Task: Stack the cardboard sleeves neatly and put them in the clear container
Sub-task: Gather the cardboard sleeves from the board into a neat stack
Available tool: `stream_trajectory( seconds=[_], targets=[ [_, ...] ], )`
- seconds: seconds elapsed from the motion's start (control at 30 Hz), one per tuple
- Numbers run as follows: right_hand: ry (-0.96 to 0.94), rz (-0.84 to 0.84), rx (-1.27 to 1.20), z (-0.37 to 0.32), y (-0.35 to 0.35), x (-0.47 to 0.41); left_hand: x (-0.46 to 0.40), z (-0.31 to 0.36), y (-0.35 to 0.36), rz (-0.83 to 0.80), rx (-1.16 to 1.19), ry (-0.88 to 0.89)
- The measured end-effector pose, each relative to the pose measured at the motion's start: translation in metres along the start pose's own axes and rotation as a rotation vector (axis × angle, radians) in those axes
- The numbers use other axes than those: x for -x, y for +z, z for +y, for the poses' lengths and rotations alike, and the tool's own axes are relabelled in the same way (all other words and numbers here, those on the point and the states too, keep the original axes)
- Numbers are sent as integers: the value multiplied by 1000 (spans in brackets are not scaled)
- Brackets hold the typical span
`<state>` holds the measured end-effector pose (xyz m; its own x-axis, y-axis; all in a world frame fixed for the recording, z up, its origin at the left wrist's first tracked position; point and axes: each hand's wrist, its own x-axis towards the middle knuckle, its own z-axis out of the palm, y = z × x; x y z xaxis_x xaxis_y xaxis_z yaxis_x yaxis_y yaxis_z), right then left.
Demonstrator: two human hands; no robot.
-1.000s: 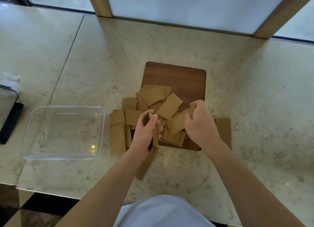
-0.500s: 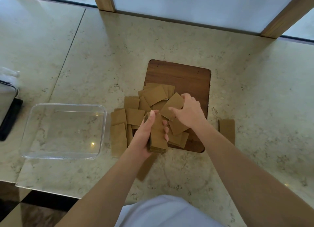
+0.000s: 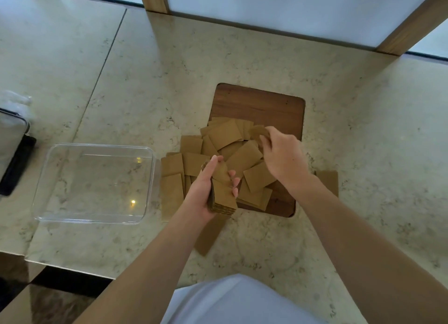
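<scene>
Head view: a marble counter (image 3: pixel 339 93) carries a dark wooden board (image 3: pixel 261 103) with loose cardboard sleeves (image 3: pixel 225 134) scattered over and beside it. The left hand (image 3: pixel 206 190) grips a squared stack of sleeves (image 3: pixel 223 197). The right hand (image 3: pixel 283 154) pinches one sleeve (image 3: pixel 258 130) from the pile. The clear container (image 3: pixel 94 217) sits left of the pile.

The person is wearing a white garment (image 3: pixel 238 302), plain and smooth, showing at the bottom edge of the view. Both forearms are showing bare up to the frame edge, with no sleeve reaching them. The left hand (image 3: pixel 202 193) and right hand (image 3: pixel 282 157) are wearing no gloves, rings or watch.
</scene>
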<state>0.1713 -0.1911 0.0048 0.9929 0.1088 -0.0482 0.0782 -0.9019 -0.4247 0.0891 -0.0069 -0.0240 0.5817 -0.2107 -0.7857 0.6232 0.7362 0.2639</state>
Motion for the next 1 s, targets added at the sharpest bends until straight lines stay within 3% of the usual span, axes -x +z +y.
stream_trajectory(
  seconds=[0.13, 0.23, 0.37, 0.53, 0.7, 0.77, 0.83, 0.87, 0.93, 1.0],
  targets=[
    [54, 109, -288, -13, -26, 28, 4, -6, 4, -9, 33, -6],
    [64, 74, -403, -30, -28, 61, 6, -13, 9, -26, 30, -22],
    [448, -77, -731, -34, -25, 79, 6, -20, 13, 37, -138, 74],
    [551, -243, -575, -23, -21, 82, 10, -22, 7, 55, -478, 298],
    [670, -525, -676, -36, -3, 60, 16, -32, 21, -118, -757, 276],
    [749, -605, -886, -34, 0, 51, 13, -32, 19, -163, -651, 191],
    [778, -578, -1041, -19, 1, 45, 12, -27, 7, -218, -396, 101],
    [755, -493, -979, -9, 2, 43, 12, -25, 0, -223, -301, 90],
    [617, -339, -554, 11, 8, 44, 13, -22, -8, -188, -160, 76],
    [461, -394, -138, 23, 22, 49, 12, -21, -11, -133, -31, 44]
  ],
)
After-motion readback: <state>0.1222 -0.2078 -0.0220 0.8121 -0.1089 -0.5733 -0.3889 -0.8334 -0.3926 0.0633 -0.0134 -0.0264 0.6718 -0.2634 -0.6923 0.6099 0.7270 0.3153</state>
